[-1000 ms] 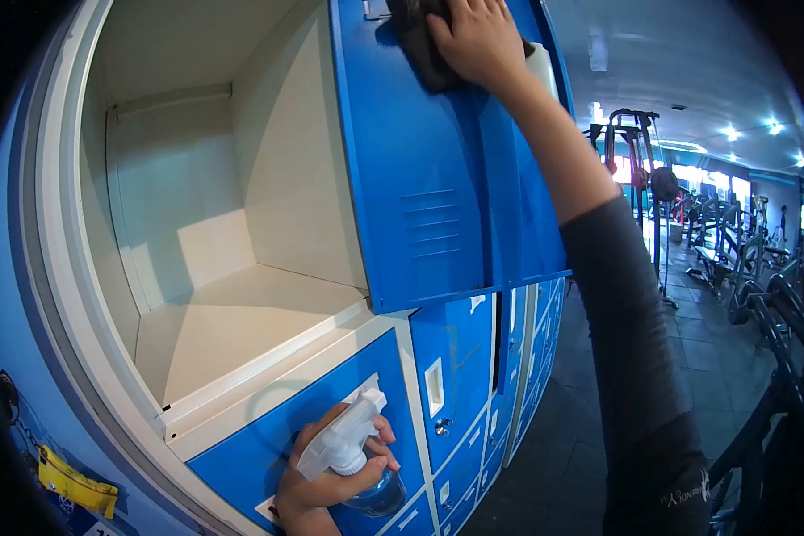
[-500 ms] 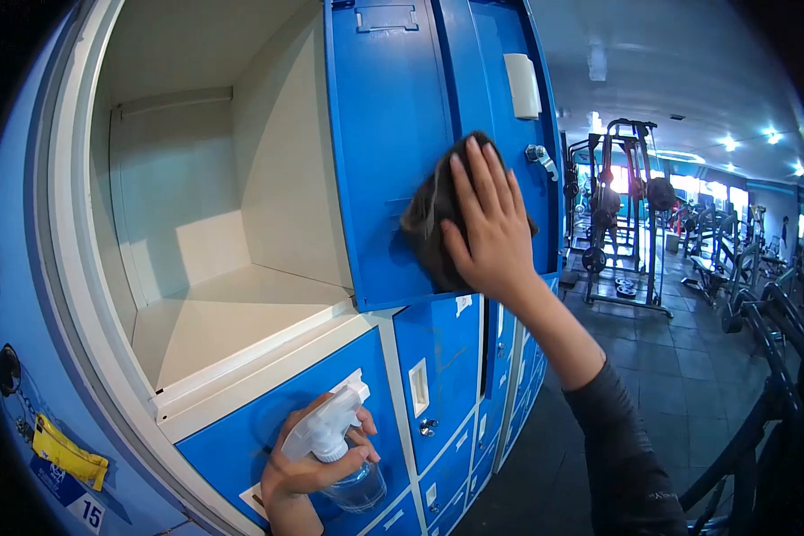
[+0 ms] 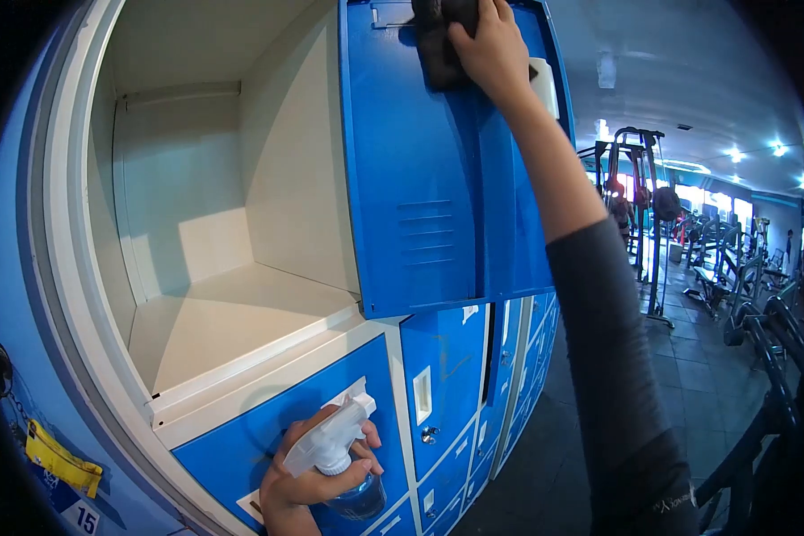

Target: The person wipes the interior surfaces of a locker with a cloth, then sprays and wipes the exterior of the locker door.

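My right hand [image 3: 496, 49] presses a dark cloth [image 3: 442, 54] against the upper part of the open blue locker door [image 3: 411, 170], near its top edge. Low in the view, my left hand [image 3: 308, 469] is wrapped round a clear spray bottle [image 3: 359, 498] with a white trigger head [image 3: 332, 439], in front of a lower blue door [image 3: 241, 447]. The open locker compartment [image 3: 188, 205] has cream walls and a bare floor. Slots show on the lower part of the open door.
More blue locker doors [image 3: 447, 357] stand below and beyond. At the left hangs a yellow tag [image 3: 61, 456] by a label reading 15. Gym machines [image 3: 639, 205] and a tiled floor [image 3: 679, 384] lie to the right.
My right hand has moved up the door with the cloth, from its middle to near its top, uncovering the slots. My left hand still holds the bottle in nearly the same place.
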`<move>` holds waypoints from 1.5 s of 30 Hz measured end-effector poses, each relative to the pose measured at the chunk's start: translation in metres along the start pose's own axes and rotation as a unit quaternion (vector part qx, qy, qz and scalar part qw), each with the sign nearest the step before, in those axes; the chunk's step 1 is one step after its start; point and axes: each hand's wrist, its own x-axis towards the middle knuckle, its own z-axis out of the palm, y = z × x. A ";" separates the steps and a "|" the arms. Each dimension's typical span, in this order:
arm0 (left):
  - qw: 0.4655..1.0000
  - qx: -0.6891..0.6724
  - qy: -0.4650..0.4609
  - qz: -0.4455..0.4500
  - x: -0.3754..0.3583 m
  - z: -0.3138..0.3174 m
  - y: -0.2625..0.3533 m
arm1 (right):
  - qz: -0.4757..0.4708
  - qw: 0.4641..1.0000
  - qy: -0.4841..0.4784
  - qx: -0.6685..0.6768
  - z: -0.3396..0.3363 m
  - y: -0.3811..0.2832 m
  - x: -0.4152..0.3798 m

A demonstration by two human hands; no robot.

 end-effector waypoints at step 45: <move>1.000 0.001 -0.010 0.020 -0.001 -0.002 -0.002 | -0.050 0.957 -0.236 -0.162 -0.103 -0.059 -0.222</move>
